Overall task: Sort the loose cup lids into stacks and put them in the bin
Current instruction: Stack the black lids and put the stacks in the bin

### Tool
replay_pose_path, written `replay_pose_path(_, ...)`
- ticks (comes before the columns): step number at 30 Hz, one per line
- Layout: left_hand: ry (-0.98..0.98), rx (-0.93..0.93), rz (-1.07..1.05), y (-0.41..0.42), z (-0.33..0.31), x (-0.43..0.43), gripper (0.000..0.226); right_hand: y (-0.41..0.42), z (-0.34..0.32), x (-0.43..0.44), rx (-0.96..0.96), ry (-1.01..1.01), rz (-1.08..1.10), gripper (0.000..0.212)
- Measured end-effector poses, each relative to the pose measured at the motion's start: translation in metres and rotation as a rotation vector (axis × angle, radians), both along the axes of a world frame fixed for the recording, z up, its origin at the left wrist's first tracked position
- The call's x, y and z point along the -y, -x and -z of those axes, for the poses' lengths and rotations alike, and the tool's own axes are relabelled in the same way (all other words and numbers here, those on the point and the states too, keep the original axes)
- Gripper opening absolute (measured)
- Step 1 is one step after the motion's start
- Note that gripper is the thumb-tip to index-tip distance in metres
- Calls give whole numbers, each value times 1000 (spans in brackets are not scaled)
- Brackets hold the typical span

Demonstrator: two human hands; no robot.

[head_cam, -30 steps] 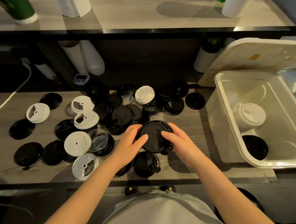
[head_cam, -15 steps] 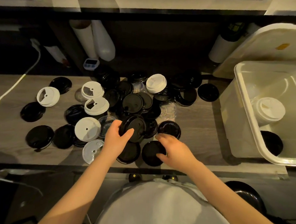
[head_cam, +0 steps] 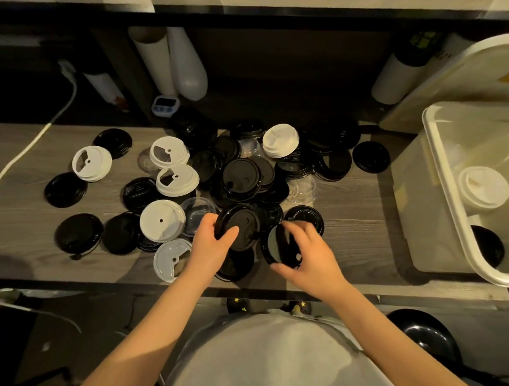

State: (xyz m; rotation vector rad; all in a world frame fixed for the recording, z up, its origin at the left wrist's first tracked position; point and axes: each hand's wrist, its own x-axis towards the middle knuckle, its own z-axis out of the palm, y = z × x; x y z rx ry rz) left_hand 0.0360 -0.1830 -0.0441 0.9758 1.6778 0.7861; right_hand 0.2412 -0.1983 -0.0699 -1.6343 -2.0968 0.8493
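Observation:
Many loose cup lids, black, white and clear, lie scattered on a wooden shelf (head_cam: 358,216). My left hand (head_cam: 212,246) grips a black lid (head_cam: 242,226) by its left edge, thumb on top. My right hand (head_cam: 308,260) holds a second black lid (head_cam: 280,247) tilted up on its edge, just right of the first. Another black lid (head_cam: 234,265) lies flat under my hands. At the right stands the open white bin (head_cam: 442,185), holding a stack of white lids (head_cam: 483,190) and some black lids (head_cam: 486,246).
White lids (head_cam: 162,220) and clear lids (head_cam: 196,216) lie left of my hands. The bin's cover (head_cam: 471,74) leans behind it. Sleeves of cups (head_cam: 186,62), a small timer (head_cam: 165,105) and a white cable (head_cam: 28,148) sit at the back. A black stool (head_cam: 422,334) stands below right.
My right hand has lifted a black lid off the shelf and tilted it on edge. My left hand keeps its black lid. The view moved in closer.

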Motion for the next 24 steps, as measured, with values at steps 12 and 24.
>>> replay_pose_path(12,38,425,7,9,-10,3,32,59,-16,-14,-409,-12,75,92)
replay_pose_path(24,-244,64,169,55,1,9,35,80,1,-14,-153,-63,-16,91)
